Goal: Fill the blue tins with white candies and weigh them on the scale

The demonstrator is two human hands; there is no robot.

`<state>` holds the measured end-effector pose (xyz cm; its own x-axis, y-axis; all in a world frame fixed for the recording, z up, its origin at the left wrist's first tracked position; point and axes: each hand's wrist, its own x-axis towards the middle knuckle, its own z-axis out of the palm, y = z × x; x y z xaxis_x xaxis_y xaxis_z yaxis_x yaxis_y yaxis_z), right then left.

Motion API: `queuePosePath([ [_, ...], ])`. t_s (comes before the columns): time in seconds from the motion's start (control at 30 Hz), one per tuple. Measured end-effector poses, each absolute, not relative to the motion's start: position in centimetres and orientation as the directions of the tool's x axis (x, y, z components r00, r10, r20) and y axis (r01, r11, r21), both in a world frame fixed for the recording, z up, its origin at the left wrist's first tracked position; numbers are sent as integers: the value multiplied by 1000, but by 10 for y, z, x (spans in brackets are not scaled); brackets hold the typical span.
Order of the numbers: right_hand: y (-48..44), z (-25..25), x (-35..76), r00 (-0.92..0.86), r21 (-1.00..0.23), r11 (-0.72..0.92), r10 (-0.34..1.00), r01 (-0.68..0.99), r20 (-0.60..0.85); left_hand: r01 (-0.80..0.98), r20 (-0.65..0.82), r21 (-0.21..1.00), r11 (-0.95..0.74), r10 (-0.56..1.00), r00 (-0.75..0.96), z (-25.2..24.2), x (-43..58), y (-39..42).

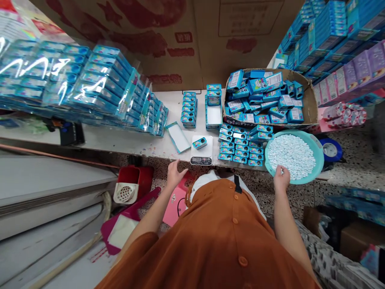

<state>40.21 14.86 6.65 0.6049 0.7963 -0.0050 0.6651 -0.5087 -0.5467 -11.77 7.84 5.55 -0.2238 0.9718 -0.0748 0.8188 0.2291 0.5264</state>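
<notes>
A small blue tin [199,143] lies on a white digital scale [201,154] at the table's front edge. My left hand [176,173] hovers just left of the scale with fingers spread and nothing in it. At the near rim of a teal bowl [318,145] full of small white tablets [290,155], my right hand [281,177] has its fingers curled among the tablets. What it pinches is too small to make out.
Rows of blue tins [242,144] lie between scale and bowl. A cardboard box [309,100] heaped with tins stands behind. Two tin stacks [189,108] and wrapped packs [90,80] fill the left. A tape roll [331,149] lies right of the bowl, and a red bin [135,178] sits below.
</notes>
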Motion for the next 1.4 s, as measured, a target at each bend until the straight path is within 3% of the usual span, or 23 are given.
queuePosePath([
  [0.3,153,63,402,576,-550,-480,818,683,2,798,-130,528,289,957,-261,48,-120,65],
  [0.67,175,49,452,521,-400,-485,853,778,-21,834,-67,495,243,968,-242,62,-118,50],
  [0.93,195,58,478,320,-446,-357,934,820,-158,833,-104,475,282,959,-265,67,-82,26],
  [1.1,200,63,497,207,-493,-258,966,831,-157,822,-123,480,308,951,-285,75,-45,24],
  [1.4,206,76,521,316,-569,-287,947,770,-50,795,-156,491,357,933,-323,80,-5,11],
])
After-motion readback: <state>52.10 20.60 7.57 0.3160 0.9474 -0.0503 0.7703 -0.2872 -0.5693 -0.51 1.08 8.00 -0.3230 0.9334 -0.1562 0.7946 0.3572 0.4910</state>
